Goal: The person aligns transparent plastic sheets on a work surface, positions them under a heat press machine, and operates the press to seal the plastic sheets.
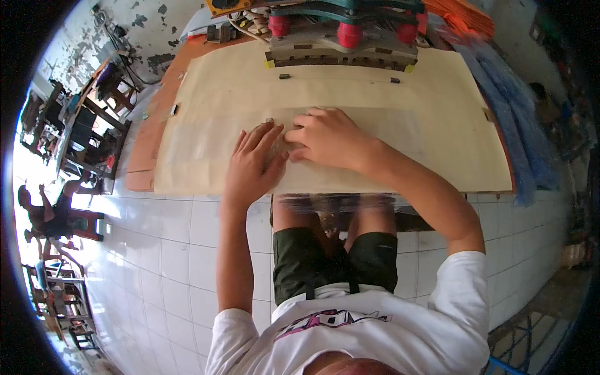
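A clear plastic sheet (203,139) lies flat across the cream-covered tabletop (225,81). My left hand (255,159) rests on the plastic near the middle, its fingers spread and pointing away from me. Just right of it, my right hand (325,137) touches the same area with bent fingers, the tips close to my left thumb. What lies under the right fingertips, if anything, is hidden. A small clear crumpled piece of plastic seems to show between the two hands, too faint to make out well.
A machine with red knobs (350,35) and a metal bar stands at the table's back edge. Small dark clips (285,76) sit before it. Blue plastic (500,106) hangs at the right. A person (50,209) sits far left beside cluttered benches.
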`<state>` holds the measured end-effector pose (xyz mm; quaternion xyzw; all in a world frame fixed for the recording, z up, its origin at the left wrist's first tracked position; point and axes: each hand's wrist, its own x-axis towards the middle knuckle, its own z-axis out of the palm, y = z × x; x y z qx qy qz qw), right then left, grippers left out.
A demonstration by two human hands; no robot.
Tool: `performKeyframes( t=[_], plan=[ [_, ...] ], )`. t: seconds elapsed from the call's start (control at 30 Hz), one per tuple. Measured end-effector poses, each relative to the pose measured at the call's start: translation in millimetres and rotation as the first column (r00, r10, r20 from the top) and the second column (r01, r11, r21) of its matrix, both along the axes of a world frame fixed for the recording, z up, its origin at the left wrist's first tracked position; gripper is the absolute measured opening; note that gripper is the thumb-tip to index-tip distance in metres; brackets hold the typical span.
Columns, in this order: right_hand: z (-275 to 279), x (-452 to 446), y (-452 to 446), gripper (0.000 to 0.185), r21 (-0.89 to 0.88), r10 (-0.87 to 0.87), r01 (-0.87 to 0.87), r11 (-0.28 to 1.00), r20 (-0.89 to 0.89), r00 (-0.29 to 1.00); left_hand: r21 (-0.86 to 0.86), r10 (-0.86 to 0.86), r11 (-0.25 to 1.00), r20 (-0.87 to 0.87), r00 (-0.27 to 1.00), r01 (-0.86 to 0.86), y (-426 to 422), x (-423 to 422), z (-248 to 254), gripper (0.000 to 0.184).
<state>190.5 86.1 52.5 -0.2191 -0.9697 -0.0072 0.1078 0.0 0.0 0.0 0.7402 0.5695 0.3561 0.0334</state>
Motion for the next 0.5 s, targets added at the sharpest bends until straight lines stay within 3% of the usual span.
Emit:
performKeyframes(
  t=[0.07, 0.1, 0.17, 0.3, 0.33, 0.43, 0.5],
  plan=[
    [-5, 0, 6, 0.022, 0.061, 0.063, -0.059, 0.996, -0.055, 0.997, 0.05, 0.003, 0.999, -0.044, 0.999, -0.001, 6, -3, 0, 0.041],
    [-8, -15, 4, 0.022, 0.097, 0.035, -0.019, 0.995, -0.164, 0.986, 0.08, -0.025, 0.996, -0.156, 0.988, 0.038, 7, -22, 18, 0.041],
    [-22, -9, -7, 0.02, 0.347, 0.101, -0.076, 0.935, -0.053, 0.994, 0.029, 0.003, 1.0, -0.143, 0.99, 0.001, -3, -17, 17, 0.037],
    [-3, 26, -26, 0.023, 0.474, 0.155, -0.033, 0.88, -0.22, 0.963, -0.006, -0.048, 0.999, -0.132, 0.99, 0.048, 0, -21, 11, 0.036],
    [7, 39, -29, 0.023, 0.478, 0.149, -0.027, 0.878, -0.22, 0.964, -0.002, -0.054, 0.999, -0.132, 0.99, 0.054, 0, -19, 12, 0.036],
    [46, 91, -39, 0.031, 0.209, -0.013, 0.166, 0.964, -0.585, 0.811, -0.076, 0.007, 0.997, -0.231, 0.973, -0.025, -4, -16, 22, 0.035],
    [67, 127, -32, 0.023, 0.256, -0.013, 0.303, 0.918, -0.745, 0.667, -0.041, 0.048, 0.997, -0.37, 0.928, -0.068, -2, -8, 32, 0.041]
  ],
)
